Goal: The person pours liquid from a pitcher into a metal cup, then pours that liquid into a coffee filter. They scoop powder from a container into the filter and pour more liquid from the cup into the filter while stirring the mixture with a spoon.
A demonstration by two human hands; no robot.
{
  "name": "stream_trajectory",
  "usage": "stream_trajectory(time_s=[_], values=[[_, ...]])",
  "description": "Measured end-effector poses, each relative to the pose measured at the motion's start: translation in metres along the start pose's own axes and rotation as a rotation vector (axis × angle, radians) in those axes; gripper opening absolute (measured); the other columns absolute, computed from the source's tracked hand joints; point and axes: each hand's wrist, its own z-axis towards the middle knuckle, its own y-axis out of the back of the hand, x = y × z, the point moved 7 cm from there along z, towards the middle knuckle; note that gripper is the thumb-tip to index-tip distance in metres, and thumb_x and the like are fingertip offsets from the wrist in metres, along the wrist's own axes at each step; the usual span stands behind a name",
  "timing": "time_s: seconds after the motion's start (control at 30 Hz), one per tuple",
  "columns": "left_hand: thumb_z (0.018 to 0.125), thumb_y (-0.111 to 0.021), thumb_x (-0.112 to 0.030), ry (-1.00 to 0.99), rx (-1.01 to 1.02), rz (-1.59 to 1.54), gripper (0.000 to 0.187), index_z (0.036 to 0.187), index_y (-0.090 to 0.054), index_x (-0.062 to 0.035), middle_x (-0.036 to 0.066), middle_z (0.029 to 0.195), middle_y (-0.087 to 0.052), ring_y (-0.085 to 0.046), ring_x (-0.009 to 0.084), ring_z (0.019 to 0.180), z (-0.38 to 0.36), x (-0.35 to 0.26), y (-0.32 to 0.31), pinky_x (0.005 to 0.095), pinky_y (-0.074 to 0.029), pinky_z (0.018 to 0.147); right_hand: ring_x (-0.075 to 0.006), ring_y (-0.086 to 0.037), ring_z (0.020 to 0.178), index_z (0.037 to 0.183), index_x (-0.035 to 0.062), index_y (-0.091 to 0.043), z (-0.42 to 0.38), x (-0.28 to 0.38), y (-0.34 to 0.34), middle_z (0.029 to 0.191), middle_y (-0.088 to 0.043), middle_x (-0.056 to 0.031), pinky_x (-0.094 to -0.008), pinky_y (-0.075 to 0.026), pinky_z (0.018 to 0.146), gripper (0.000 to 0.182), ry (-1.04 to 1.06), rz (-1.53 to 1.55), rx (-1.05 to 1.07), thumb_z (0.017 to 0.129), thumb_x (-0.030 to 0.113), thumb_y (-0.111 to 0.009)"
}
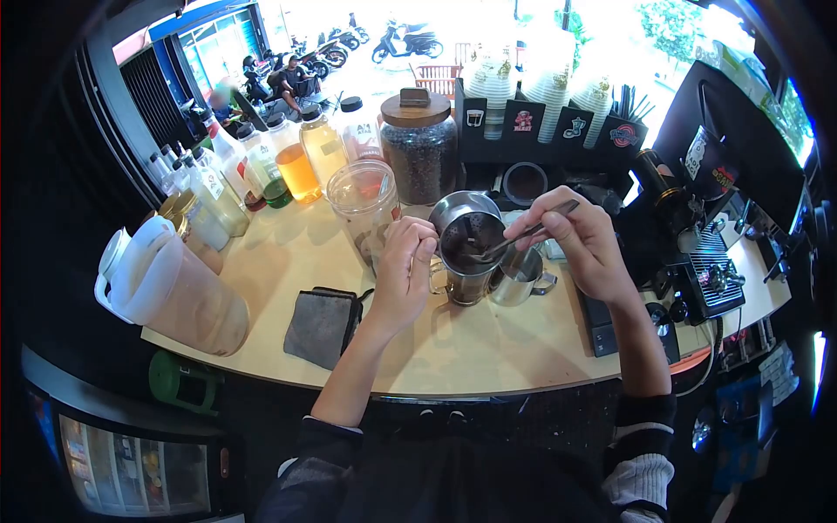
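My left hand (403,266) is closed at the left side of a handled glass mug (468,289), near the top of its handle; the exact grip is partly hidden. Dark liquid shows in the mug's mouth. In my right hand (586,240), a metal spoon (500,250) is pinched by its handle, its lower end dipping inside the mug. A steel pitcher (520,277) stands just right of the mug, and a round metal vessel (462,204) sits right behind it. Left of them is a tall clear plastic container (359,196), close to my left hand.
A folded dark cloth (321,327) lies on the wooden counter (488,366). A large jug (179,288) and several syrup bottles (299,172) line the left. Behind are a jar of dark beans (418,148) and a cup holder (545,122). Coffee equipment (711,270) stands right.
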Motion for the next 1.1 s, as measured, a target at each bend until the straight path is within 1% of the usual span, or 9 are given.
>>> stream_trajectory(time_s=[0.17,0.27,0.33,0.57,0.63,0.73,0.87,1.0,1.1], values=[[0.094,-0.045,-0.011,0.031,0.001,-0.042,0.016,0.082,-0.048,-0.0011,0.009,0.082,-0.05,-0.046,0.0237,0.082,-0.001,0.004,0.0,0.0331,-0.035,0.079,-0.0137,-0.065,0.079,0.097,-0.0015,-0.057,0.0,0.011,0.004,0.088,-0.067,-0.0117,-0.027,-0.053,0.073,0.02,0.059,-0.01,-0.046,0.097,0.01,-0.041],[0.094,-0.045,-0.012,0.027,0.003,-0.045,0.017,0.081,-0.048,-0.0011,0.009,0.083,-0.05,-0.046,0.0239,0.082,-0.002,0.006,0.0,0.0335,-0.035,0.079,-0.0124,-0.063,0.076,0.095,-0.0012,-0.058,0.001,0.008,-0.005,0.088,-0.067,-0.0116,-0.026,-0.052,0.069,0.02,0.038,-0.063,0.095,0.096,0.009,-0.04],[0.094,-0.046,-0.012,0.021,-0.003,-0.033,0.017,0.081,-0.048,-0.0011,0.009,0.083,-0.05,-0.046,0.0239,0.081,-0.003,0.006,0.001,0.0335,-0.035,0.079,-0.0111,-0.062,0.073,0.096,-0.0008,-0.057,0.001,0.014,0.003,0.089,-0.066,-0.011,-0.0253,-0.051,0.066,0.019,0.069,-0.012,-0.003,0.096,0.009,-0.04],[0.093,-0.046,-0.01,0.016,0.001,-0.063,0.015,0.082,-0.048,-0.0009,0.01,0.083,-0.05,-0.047,0.0241,0.081,-0.004,0.002,0.0,0.0329,-0.036,0.078,-0.0117,-0.063,0.073,0.1,-0.0004,-0.053,0.002,-0.005,-0.003,0.09,-0.065,-0.0127,-0.0245,-0.052,0.066,0.02,-0.057,0.091,0.05,0.098,0.012,-0.038],[0.093,-0.046,-0.01,-0.001,-0.006,-0.065,0.015,0.082,-0.048,-0.0008,0.01,0.083,-0.051,-0.047,0.0241,0.081,-0.004,0.001,0.001,0.0329,-0.036,0.078,-0.0131,-0.064,0.073,0.1,-0.0001,-0.051,0.003,-0.005,0.007,0.09,-0.065,-0.0145,-0.0238,-0.053,0.066,0.021,-0.047,0.186,-0.08,0.099,0.016,-0.037],[0.093,-0.046,-0.01,0.014,-0.013,-0.056,0.015,0.082,-0.048,-0.0006,0.01,0.084,-0.051,-0.048,0.0238,0.081,-0.006,0.004,0.003,0.0324,-0.037,0.078,-0.0138,-0.064,0.073,0.1,0.0002,-0.05,0.0,-0.002,0.015,0.09,-0.064,-0.0149,-0.0231,-0.053,0.066,0.021,0.005,0.255,-0.137,0.099,0.018,-0.038],[0.093,-0.046,-0.01,0.031,-0.023,-0.104,0.015,0.082,-0.048,-0.0003,0.01,0.084,-0.051,-0.048,0.0235,0.08,-0.007,0.005,0.0,0.0323,-0.038,0.077,-0.0139,-0.064,0.072,0.1,0.001,-0.049,-0.003,-0.009,0.002,0.091,-0.064,-0.0158,-0.0239,-0.053,0.065,0.023,-0.037,0.135,-0.063,0.1,0.021,-0.037],[0.093,-0.046,-0.009,0.009,-0.041,-0.109,0.014,0.083,-0.048,0.0,0.01,0.085,-0.051,-0.049,0.0231,0.079,-0.007,0.006,-0.001,0.0313,-0.039,0.076,-0.0131,-0.064,0.073,0.1,0.0007,-0.048,-0.003,-0.005,0.014,0.09,-0.064,-0.0151,-0.0218,-0.051,0.066,0.022,-0.012,0.233,-0.161,0.1,0.02,-0.037],[0.093,-0.045,-0.008,-0.003,-0.048,-0.087,0.014,0.083,-0.049,0.0002,0.01,0.085,-0.051,-0.049,0.0228,0.08,-0.007,0.007,0.0,0.0307,-0.039,0.076,-0.0137,-0.064,0.073,0.1,0.0004,-0.048,-0.006,-0.005,0.005,0.091,-0.064,-0.0156,-0.0227,-0.052,0.065,0.022,-0.035,0.22,-0.13,0.1,0.019,-0.037]])
